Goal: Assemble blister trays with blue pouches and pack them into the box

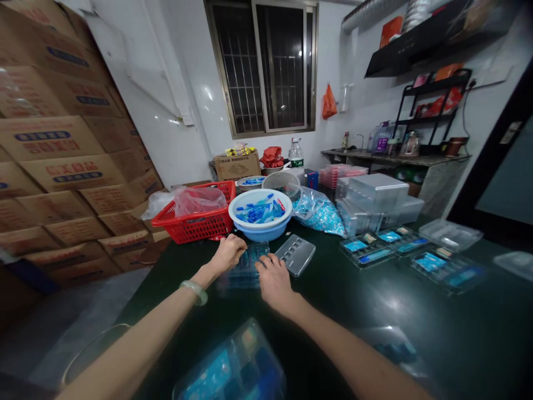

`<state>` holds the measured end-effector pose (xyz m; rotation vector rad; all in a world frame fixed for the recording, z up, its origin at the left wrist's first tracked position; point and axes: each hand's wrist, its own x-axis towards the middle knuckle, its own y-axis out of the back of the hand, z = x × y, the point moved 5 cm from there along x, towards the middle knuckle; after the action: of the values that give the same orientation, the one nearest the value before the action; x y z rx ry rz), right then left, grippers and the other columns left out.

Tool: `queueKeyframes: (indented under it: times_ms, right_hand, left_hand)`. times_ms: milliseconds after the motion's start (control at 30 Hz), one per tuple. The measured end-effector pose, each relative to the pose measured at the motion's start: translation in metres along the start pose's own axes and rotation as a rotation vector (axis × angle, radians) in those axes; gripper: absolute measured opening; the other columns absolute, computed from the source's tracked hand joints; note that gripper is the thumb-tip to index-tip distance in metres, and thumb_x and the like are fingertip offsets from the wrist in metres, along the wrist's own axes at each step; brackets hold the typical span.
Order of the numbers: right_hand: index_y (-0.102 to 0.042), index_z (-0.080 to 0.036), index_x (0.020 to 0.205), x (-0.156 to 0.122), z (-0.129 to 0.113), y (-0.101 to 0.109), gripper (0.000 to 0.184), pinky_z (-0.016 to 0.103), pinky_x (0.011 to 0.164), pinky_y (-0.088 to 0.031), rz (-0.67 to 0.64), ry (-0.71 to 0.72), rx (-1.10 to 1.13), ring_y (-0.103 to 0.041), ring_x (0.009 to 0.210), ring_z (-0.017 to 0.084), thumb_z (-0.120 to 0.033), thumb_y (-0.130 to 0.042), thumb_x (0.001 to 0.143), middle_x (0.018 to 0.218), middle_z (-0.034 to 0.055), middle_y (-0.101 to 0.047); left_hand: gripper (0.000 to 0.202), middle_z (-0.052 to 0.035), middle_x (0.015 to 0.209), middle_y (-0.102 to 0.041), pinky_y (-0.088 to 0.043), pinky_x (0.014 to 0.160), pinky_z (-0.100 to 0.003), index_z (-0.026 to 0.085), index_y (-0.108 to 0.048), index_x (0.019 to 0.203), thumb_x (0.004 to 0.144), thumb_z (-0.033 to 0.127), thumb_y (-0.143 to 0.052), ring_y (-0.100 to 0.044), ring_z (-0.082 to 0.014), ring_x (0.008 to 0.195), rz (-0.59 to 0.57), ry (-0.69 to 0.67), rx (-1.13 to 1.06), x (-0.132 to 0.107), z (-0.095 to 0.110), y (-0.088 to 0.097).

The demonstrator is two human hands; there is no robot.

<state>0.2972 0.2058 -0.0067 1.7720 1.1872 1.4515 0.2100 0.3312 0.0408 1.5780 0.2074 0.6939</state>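
A clear plastic compartment tray (pixel 249 269) lies on the dark green table, partly hidden and blurred beneath my hands. Over its left far part, my left hand (pixel 228 253), with a bangle at the wrist, is closed in a pinch; what its fingertips hold is hidden. Bent fingers of my right hand (pixel 275 280) grip the tray's right side. Just beyond that hand sits another clear moulded piece (pixel 296 254). Behind the tray, a white basin (pixel 260 223) set in a blue one holds several blue items. Nearest me is a filled clear pack (pixel 233 366) with blue contents, blurred.
A red basket (pixel 200 228) with plastic bags stands at the back left, beside stacked cartons (pixel 58 139). Right of the basin lie a bag of small blue packets (pixel 320 214) and stacked clear boxes (pixel 375 194). Several filled trays (pixel 372 247) are on the right of the table.
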Motion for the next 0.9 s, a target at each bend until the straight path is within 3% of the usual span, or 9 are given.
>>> queueKeyframes:
  times_ms: [100,167,267,367,500,633,733,900]
  right_hand:
    - [-0.055,-0.018,0.110,0.000,0.001,0.005,0.035,0.038,0.087,-0.035,0.015,0.004,0.036,-0.040,0.113,0.026,-0.014,-0.052,0.075,0.117,0.0088,-0.054]
    - [-0.054,-0.020,0.111,0.000,0.003,0.009,0.035,0.036,0.088,-0.036,0.033,-0.012,0.068,-0.042,0.111,0.024,-0.015,-0.050,0.077,0.118,0.0074,-0.054]
    - [-0.048,-0.019,0.121,-0.001,0.011,0.013,0.040,0.036,0.092,-0.034,0.089,-0.093,0.115,-0.042,0.113,0.023,-0.015,-0.046,0.080,0.126,0.0085,-0.048]
    - [-0.043,-0.016,0.125,-0.003,0.022,0.011,0.042,0.036,0.093,-0.035,0.129,-0.200,0.161,-0.044,0.113,0.023,-0.015,-0.042,0.083,0.126,0.0120,-0.047]
    - [-0.050,-0.016,0.116,-0.006,0.034,0.000,0.034,0.032,0.084,-0.041,0.104,-0.263,0.220,-0.053,0.100,0.021,-0.018,-0.044,0.083,0.109,0.0098,-0.057]
    - [-0.053,-0.018,0.112,-0.008,0.035,-0.010,0.028,0.028,0.080,-0.043,0.081,-0.255,0.242,-0.056,0.093,0.018,-0.018,-0.043,0.085,0.101,0.0063,-0.061]
    - [-0.051,-0.018,0.115,-0.011,0.032,-0.011,0.030,0.028,0.082,-0.041,0.081,-0.242,0.215,-0.055,0.095,0.018,-0.019,-0.040,0.087,0.102,0.0067,-0.060]
    - [-0.045,-0.022,0.125,-0.014,0.021,-0.003,0.040,0.036,0.086,-0.037,0.076,-0.189,0.100,-0.049,0.102,0.023,-0.017,-0.039,0.086,0.112,0.0093,-0.055]
  left_hand:
    - [0.025,-0.0102,0.102,-0.061,-0.041,0.086,-0.036,0.016,-0.059,0.103,0.085,0.030,-0.050,-0.054,-0.0215,0.095,0.002,0.045,-0.037,-0.001,-0.008,0.008]
    - [0.048,-0.0138,0.118,-0.054,-0.039,0.093,-0.038,0.016,-0.054,0.115,0.076,0.043,-0.062,-0.049,-0.0252,0.109,-0.045,0.038,-0.053,-0.002,-0.010,0.010]
    - [0.091,-0.0178,0.137,-0.037,-0.030,0.100,-0.052,0.021,-0.046,0.127,0.049,0.056,-0.078,-0.033,-0.0371,0.125,-0.200,-0.007,-0.061,-0.004,-0.006,0.005]
    - [0.109,-0.0208,0.138,-0.035,-0.024,0.097,-0.062,0.024,-0.039,0.133,0.039,0.060,-0.079,-0.030,-0.0451,0.124,-0.333,-0.021,-0.053,-0.003,-0.003,-0.002]
    - [0.102,-0.0190,0.132,-0.043,-0.026,0.096,-0.061,0.024,-0.039,0.133,0.045,0.062,-0.075,-0.037,-0.0437,0.120,-0.406,-0.020,-0.060,0.001,-0.002,-0.003]
    - [0.091,-0.0172,0.133,-0.043,-0.030,0.097,-0.054,0.022,-0.042,0.132,0.056,0.065,-0.068,-0.038,-0.0395,0.121,-0.417,0.008,-0.095,0.000,-0.002,0.002]
    - [0.087,-0.0174,0.133,-0.044,-0.032,0.098,-0.051,0.018,-0.042,0.131,0.061,0.063,-0.065,-0.037,-0.0380,0.122,-0.400,0.043,-0.122,-0.002,-0.002,0.004]
    - [0.071,-0.0156,0.125,-0.051,-0.038,0.094,-0.044,0.016,-0.045,0.126,0.070,0.059,-0.058,-0.048,-0.0320,0.112,-0.353,0.048,-0.181,0.003,-0.008,0.003]
